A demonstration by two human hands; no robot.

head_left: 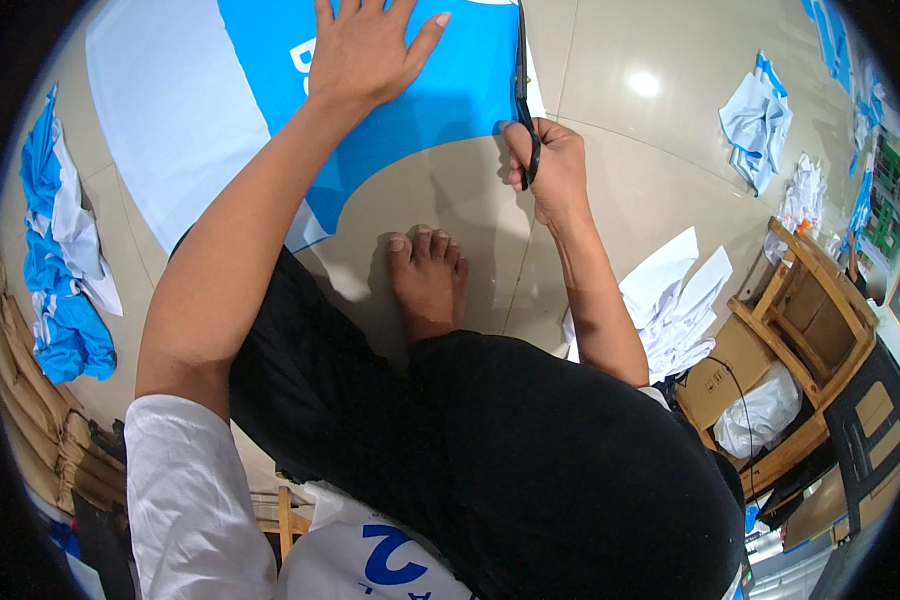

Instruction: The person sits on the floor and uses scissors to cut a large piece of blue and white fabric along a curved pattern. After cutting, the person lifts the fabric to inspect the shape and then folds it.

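**Black scissors (521, 80) at the right edge of a blue cloth (450, 85)**

Through the head camera, my only view, I look down on a tiled floor (660, 160) where the blue cloth lies spread out at the top of the picture, running past the upper rim. A pale panel (170, 110) lies along its left side; I can't make out whether the two are joined. White lettering shows on the blue, partly covered by the left arm.

My left hand (365, 60) rests spread and palm down on the blue cloth, thumb held away from the fingers, whose tips the picture cuts off. My right hand (550, 165) is curled around the scissor handles, just beside the cloth's lower right corner. The blades point away from me along that right edge, a white strip showing beyond them; I can't tell how far apart the blades stand.

Below the cloth's curved lower edge I see a bare foot (430, 285) on the tiles, then black trousers (570, 450). White cloth pieces (675, 300) lie right of the right forearm, near a wooden frame (815, 310) and a white plastic bag (760, 410). A light blue piece (755, 120) lies farther up, and a blue and white heap (60, 250) sits at far left.
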